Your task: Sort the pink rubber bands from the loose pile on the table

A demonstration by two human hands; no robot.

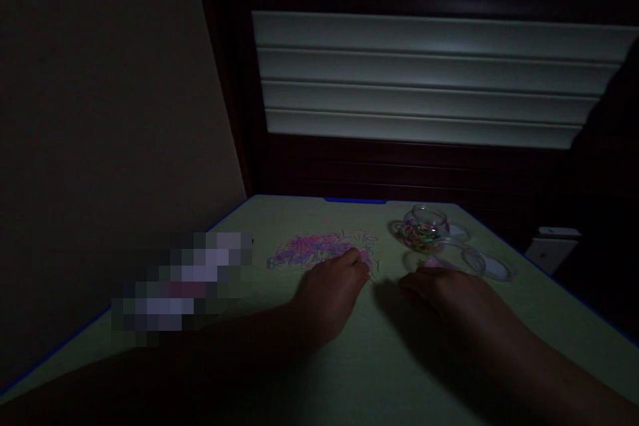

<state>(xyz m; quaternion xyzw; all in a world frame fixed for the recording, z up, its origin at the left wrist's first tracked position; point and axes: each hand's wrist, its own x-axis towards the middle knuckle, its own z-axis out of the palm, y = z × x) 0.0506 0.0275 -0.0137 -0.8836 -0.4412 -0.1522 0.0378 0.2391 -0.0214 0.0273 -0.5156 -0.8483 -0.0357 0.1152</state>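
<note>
A loose heap of small, thin coloured bands (309, 249), mostly pink and purple, lies spread on the table. My left hand (332, 293) is at the heap's right edge, its fingers curled together and pointing down; whatever is in them is hidden. To the right, my right hand (456, 296) has its fingers closed low over the table, their tips out of sight. Just beyond it is a second clear container (456, 253), with something pink near its left end. Behind that stands an open round clear jar (424, 229), partly filled with multicoloured bands.
A clear round lid (494, 266) lies right of the containers, and another lid (459, 231) is behind them. The pale table (329, 386) has a blue edge. A pixelated object (184, 279) lies at left. A white box (549, 253) stands beyond the right edge.
</note>
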